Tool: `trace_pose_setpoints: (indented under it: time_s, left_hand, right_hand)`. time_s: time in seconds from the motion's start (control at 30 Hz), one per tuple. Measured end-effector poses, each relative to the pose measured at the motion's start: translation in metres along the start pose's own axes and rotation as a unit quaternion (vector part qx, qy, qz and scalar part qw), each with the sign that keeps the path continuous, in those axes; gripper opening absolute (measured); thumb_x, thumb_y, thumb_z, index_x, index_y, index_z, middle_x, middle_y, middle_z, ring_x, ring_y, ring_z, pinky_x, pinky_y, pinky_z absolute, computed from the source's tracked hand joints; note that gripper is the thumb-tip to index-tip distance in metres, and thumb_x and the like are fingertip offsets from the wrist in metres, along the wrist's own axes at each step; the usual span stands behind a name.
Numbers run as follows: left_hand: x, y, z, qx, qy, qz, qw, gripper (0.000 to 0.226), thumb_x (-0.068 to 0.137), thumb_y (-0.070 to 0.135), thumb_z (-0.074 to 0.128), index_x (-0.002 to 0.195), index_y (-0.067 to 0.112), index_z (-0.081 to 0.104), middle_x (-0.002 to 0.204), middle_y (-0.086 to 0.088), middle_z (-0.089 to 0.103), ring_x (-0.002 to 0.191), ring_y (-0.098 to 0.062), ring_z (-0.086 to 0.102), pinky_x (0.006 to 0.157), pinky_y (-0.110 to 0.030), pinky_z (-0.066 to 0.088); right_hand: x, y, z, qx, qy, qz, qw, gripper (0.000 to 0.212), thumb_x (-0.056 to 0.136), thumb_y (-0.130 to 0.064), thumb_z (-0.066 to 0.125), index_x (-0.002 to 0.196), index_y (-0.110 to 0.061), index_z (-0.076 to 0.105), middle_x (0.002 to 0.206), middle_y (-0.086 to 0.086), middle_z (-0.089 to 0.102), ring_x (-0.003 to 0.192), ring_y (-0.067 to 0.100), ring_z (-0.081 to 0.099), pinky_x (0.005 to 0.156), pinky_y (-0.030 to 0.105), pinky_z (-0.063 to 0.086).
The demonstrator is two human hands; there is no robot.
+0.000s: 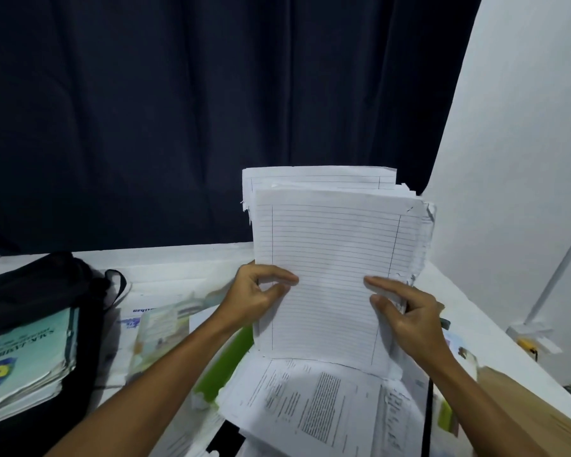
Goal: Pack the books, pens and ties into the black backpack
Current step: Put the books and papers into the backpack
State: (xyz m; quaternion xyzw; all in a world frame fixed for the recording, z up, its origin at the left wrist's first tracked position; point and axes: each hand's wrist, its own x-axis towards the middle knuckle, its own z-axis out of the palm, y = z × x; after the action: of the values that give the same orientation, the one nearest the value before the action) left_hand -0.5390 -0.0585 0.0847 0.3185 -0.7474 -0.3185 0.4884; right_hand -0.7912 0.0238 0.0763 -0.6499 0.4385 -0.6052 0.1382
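From the head view, both hands hold a stack of lined paper (337,268) upright over the white tabletop (178,262). The left hand (261,291) pinches the stack's left edge between thumb and curled fingers; the right hand (406,311) grips the right edge, its fingers (381,285) lying across the front sheet. The stack's bottom edge meets printed sheets (314,407) spread below. At the far left the black backpack (47,282) lies open with a pale green book (23,357) in its mouth. More books and papers (165,321) lie between backpack and stack. A dark curtain (211,110) hangs behind.
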Motion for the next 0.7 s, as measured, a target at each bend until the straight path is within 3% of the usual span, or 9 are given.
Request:
trace_pose_setpoints:
  time_s: [0.1,0.27,0.37,0.43,0.5,0.57,0.63,0.7]
  left_hand:
    - [0.006,0.001,-0.003,0.003,0.016,0.007,1.0,0.031,0.079,-0.009,0.071,0.085,0.021,0.075,0.084,0.019,0.074,0.09,-0.002,0.069,0.085,-0.014,0.05]
    - [0.001,-0.018,0.0,0.035,-0.037,-0.053,0.997,0.033,0.08,-0.008,0.071,0.088,0.024,0.071,0.093,0.015,0.072,0.097,0.005,0.063,0.091,-0.013,0.044]
    - [0.021,-0.017,0.001,0.061,-0.033,-0.063,0.996,0.032,0.078,-0.01,0.071,0.094,0.018,0.068,0.102,0.006,0.067,0.098,0.001,0.061,0.091,-0.013,0.042]
    - [0.04,-0.005,-0.004,0.031,-0.045,-0.119,0.991,0.028,0.08,-0.006,0.071,0.1,0.014,0.068,0.108,-0.002,0.068,0.096,-0.016,0.061,0.084,-0.023,0.047]
    - [0.047,0.004,-0.009,-0.014,-0.065,-0.186,0.98,0.034,0.082,-0.001,0.072,0.109,0.019,0.067,0.106,-0.002,0.067,0.076,-0.024,0.057,0.066,-0.035,0.044]
    - [0.041,0.0,-0.01,0.007,-0.095,-0.238,0.967,0.043,0.081,0.002,0.076,0.117,0.024,0.065,0.099,0.001,0.063,0.056,-0.019,0.048,0.052,-0.029,0.037]
    - [0.027,-0.015,-0.006,0.023,-0.125,-0.287,0.95,0.05,0.077,0.003,0.079,0.119,0.024,0.063,0.105,-0.006,0.058,0.045,-0.011,0.042,0.044,-0.022,0.034]
    - [0.008,-0.035,0.001,0.038,-0.154,-0.312,0.937,0.055,0.074,0.003,0.082,0.122,0.02,0.062,0.115,-0.008,0.055,0.055,-0.009,0.05,0.048,-0.02,0.043]
  right_hand:
    - [0.007,0.001,-0.003,0.0,0.018,0.006,1.0,0.055,0.08,0.008,0.068,0.106,-0.041,0.068,0.104,-0.027,0.069,0.105,0.0,0.063,0.091,0.013,0.046]
    - [0.001,0.016,0.001,-0.022,-0.032,0.041,0.998,0.06,0.081,0.01,0.067,0.112,-0.041,0.068,0.109,-0.032,0.065,0.109,-0.009,0.058,0.095,0.01,0.042]
    - [0.021,0.017,0.0,-0.037,-0.042,0.085,0.995,0.048,0.082,0.012,0.065,0.114,-0.025,0.063,0.121,-0.01,0.064,0.108,-0.012,0.055,0.095,0.006,0.039]
    - [0.038,0.009,-0.005,-0.009,-0.044,0.134,0.99,0.046,0.082,0.013,0.063,0.118,-0.016,0.061,0.126,-0.001,0.059,0.113,-0.001,0.054,0.087,-0.001,0.037]
    - [0.042,0.002,-0.01,0.029,-0.038,0.2,0.979,0.049,0.082,0.012,0.064,0.124,-0.012,0.06,0.126,-0.001,0.057,0.114,0.008,0.053,0.077,-0.002,0.04]
    - [0.028,0.002,-0.012,0.044,-0.044,0.279,0.958,0.053,0.083,0.007,0.066,0.13,-0.016,0.057,0.127,-0.003,0.055,0.111,0.012,0.054,0.072,0.002,0.045]
    - [0.003,0.008,-0.01,0.035,-0.049,0.35,0.935,0.057,0.083,0.003,0.068,0.133,-0.02,0.055,0.129,-0.003,0.053,0.112,0.016,0.054,0.081,0.015,0.046]
    - [-0.025,0.019,-0.001,0.019,-0.05,0.398,0.916,0.06,0.081,0.001,0.07,0.135,-0.02,0.053,0.132,-0.001,0.052,0.114,0.018,0.053,0.089,0.025,0.043]
